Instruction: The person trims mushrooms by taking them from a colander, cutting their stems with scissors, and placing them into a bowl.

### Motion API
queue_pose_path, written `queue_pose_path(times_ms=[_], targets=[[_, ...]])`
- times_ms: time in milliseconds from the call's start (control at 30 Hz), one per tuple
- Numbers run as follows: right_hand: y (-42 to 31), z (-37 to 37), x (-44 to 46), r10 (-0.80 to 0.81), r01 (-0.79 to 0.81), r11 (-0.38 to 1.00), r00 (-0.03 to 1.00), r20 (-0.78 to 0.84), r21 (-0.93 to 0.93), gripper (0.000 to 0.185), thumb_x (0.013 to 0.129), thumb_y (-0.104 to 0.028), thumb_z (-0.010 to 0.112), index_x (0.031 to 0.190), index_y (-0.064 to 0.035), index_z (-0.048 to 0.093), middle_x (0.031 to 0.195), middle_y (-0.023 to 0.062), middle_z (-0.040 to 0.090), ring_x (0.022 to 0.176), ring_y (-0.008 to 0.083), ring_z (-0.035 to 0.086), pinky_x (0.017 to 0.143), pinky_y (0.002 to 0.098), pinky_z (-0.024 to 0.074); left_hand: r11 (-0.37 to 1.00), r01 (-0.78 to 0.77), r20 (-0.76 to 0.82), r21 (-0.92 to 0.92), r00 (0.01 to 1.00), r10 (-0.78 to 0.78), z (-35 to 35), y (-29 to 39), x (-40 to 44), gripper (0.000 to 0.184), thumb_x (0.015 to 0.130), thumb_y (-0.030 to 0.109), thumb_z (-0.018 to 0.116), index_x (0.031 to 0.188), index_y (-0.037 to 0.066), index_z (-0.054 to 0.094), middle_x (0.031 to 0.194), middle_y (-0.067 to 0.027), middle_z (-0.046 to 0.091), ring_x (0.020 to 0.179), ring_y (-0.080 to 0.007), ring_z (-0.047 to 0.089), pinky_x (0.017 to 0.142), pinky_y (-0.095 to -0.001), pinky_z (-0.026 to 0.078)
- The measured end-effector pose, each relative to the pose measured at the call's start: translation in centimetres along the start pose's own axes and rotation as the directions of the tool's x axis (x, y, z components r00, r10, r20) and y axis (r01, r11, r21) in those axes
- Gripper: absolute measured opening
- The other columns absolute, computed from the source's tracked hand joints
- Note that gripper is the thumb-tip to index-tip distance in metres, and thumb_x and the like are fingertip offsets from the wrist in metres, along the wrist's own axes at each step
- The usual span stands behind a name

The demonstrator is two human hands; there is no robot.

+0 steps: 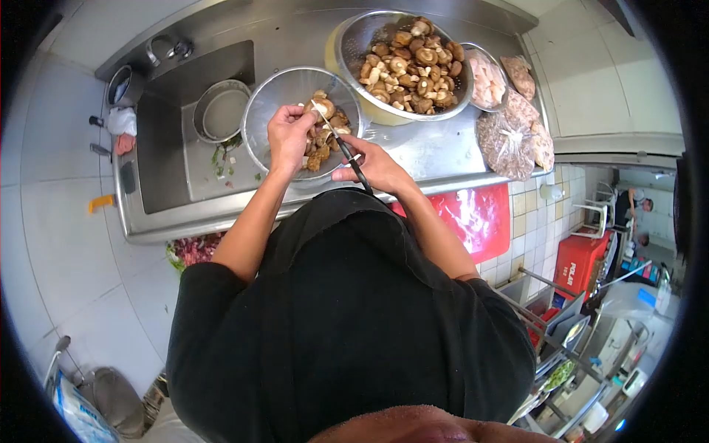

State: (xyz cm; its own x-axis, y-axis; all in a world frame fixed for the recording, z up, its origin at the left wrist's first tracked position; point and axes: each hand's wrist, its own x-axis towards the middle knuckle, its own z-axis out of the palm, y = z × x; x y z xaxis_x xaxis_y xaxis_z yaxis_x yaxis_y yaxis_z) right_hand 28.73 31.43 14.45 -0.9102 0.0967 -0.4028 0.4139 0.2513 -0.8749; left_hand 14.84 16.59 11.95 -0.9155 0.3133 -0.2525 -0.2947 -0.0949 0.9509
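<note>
My left hand (289, 140) pinches a brown mushroom (320, 108) above a steel bowl (255, 125) that holds cut mushroom pieces (319, 152). My right hand (375, 167) is wrapped around the black handle of a narrow knife (344, 147). Its blade points up and left and meets the held mushroom's pale underside. Just beyond, to the right, a large steel colander (346, 55) is heaped with whole brown mushrooms (413, 70).
A sink (166, 166) with a round pot (221, 111) lies left. Right of the colander are a bowl of pale meat (484, 80) and bagged food (508, 140). A red tub (473, 221) sits below the counter edge. People (635, 207) are far right.
</note>
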Motion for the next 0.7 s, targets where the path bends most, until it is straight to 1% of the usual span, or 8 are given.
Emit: queue_pose_path(times_ms=[133, 233, 300, 333, 433, 567, 600, 700], targets=[[0.1, -0.4, 0.8, 0.165, -0.165, 0.986, 0.968, 0.190, -0.014, 0.091, 0.071, -0.044, 0.089, 0.142, 0.0017, 0.053, 0.078, 0.0101, 0.069, 0.064, 0.0173, 0.065, 0.060, 0.0315, 0.0497, 0.988, 0.152, 0.043, -0.011, 0.988, -0.151, -1.6, -1.1, -0.5, 0.021, 0.090, 0.010, 0.071, 0.099, -0.005, 0.060, 0.087, -0.0104, 0.069, 0.070, -0.0166, 0.068, 0.059, -0.0270, 0.055], [1.6, -0.4, 0.4, 0.174, -0.165, 0.981, 0.980, 0.093, -0.099, 0.086, 0.074, -0.039, 0.088, 0.141, 0.0029, 0.054, 0.065, 0.0046, 0.064, 0.049, 0.0120, 0.059, 0.049, 0.0284, 0.0432, 0.948, 0.277, 0.071, 0.156, 0.954, -0.291, -3.7, -2.3, 1.1, 0.023, 0.093, 0.017, 0.070, 0.101, -0.003, 0.061, 0.087, -0.0094, 0.068, 0.068, -0.0170, 0.067, 0.056, -0.0279, 0.056], [2.2, -0.3, -0.1, 0.182, -0.183, 0.983, 0.981, 0.061, 0.012, 0.091, 0.074, -0.041, 0.088, 0.144, 0.0035, 0.050, 0.067, 0.0042, 0.064, 0.053, 0.0127, 0.061, 0.051, 0.0286, 0.0451, 0.928, 0.345, 0.034, 0.139, 0.935, -0.353, -5.3, -3.3, 3.0, 0.025, 0.093, 0.019, 0.070, 0.103, -0.002, 0.062, 0.088, -0.0087, 0.068, 0.070, -0.0166, 0.067, 0.057, -0.0285, 0.056], [2.4, -0.2, -0.4, 0.184, -0.186, 0.980, 0.982, 0.039, 0.064, 0.093, 0.074, -0.042, 0.088, 0.145, 0.0031, 0.049, 0.069, 0.0046, 0.064, 0.054, 0.0128, 0.062, 0.052, 0.0289, 0.0457, 0.926, 0.368, 0.171, 0.082, 0.910, -0.377, -7.5, -5.8, 4.9, 0.032, 0.092, 0.018, 0.071, 0.114, -0.004, 0.062, 0.096, -0.0089, 0.068, 0.080, -0.0165, 0.067, 0.066, -0.0293, 0.057], [2.8, 0.2, -1.1, 0.169, -0.173, 0.979, 0.985, 0.042, 0.109, 0.098, 0.073, -0.045, 0.088, 0.148, 0.0014, 0.046, 0.081, 0.0085, 0.067, 0.063, 0.0145, 0.064, 0.059, 0.0303, 0.0490, 0.971, 0.203, 0.231, 0.126, 0.946, -0.228, -7.5, -4.3, 4.0, 0.047, 0.094, 0.015, 0.069, 0.134, -0.005, 0.055, 0.116, -0.0128, 0.066, 0.098, -0.0181, 0.065, 0.078, -0.0334, 0.057], [3.4, 1.0, -0.8, 0.144, -0.152, 0.986, 0.983, 0.115, 0.068, 0.104, 0.071, -0.051, 0.088, 0.150, -0.0011, 0.044, 0.102, 0.0153, 0.068, 0.086, 0.0205, 0.066, 0.078, 0.0338, 0.0522, 0.991, 0.135, 0.109, -0.001, 0.985, -0.134, -6.0, -1.9, 2.6, 0.046, 0.090, 0.002, 0.070, 0.134, -0.004, 0.057, 0.113, -0.0109, 0.067, 0.098, -0.0155, 0.066, 0.080, -0.0268, 0.057], [3.4, 1.5, -0.6, 0.106, -0.112, 0.993, 0.988, 0.112, 0.043, 0.106, 0.070, -0.055, 0.087, 0.150, -0.0014, 0.044, 0.111, 0.0192, 0.068, 0.101, 0.0258, 0.065, 0.091, 0.0363, 0.0500, 0.990, 0.140, 0.099, -0.016, 0.985, -0.138, -5.9, -1.9, 2.6, 0.047, 0.089, -0.001, 0.070, 0.134, -0.005, 0.056, 0.112, -0.0110, 0.067, 0.096, -0.0157, 0.066, 0.079, -0.0266, 0.057], [2.7, 1.7, -0.7, 0.060, -0.064, 0.998, 0.990, 0.126, 0.023, 0.106, 0.069, -0.056, 0.086, 0.149, -0.0013, 0.045, 0.118, 0.0216, 0.067, 0.110, 0.0293, 0.063, 0.097, 0.0376, 0.0479, 0.989, 0.137, 0.069, -0.055, 0.989, -0.133, -5.6, -1.9, 2.3, 0.048, 0.087, -0.005, 0.071, 0.132, -0.008, 0.056, 0.109, -0.0109, 0.068, 0.092, -0.0158, 0.068, 0.075, -0.0255, 0.059]])
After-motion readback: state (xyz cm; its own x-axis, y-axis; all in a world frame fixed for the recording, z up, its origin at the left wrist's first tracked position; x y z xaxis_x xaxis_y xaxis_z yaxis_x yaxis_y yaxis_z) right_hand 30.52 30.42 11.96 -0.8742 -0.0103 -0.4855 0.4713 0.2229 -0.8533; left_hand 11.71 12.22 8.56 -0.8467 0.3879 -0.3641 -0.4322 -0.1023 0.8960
